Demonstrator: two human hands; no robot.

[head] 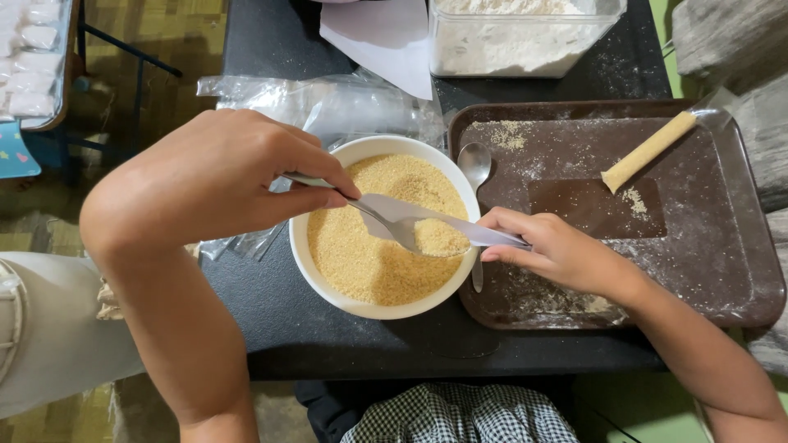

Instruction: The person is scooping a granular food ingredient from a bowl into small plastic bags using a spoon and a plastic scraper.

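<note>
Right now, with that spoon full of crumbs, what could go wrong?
The left hand holds a spoon heaped with crumbs over the bowl; a tilt could spill them onto the black table. The right hand holds a thin clear wrapper under the heap, which may sag or slip. The second spoon leaning by the rim could get knocked.
</note>
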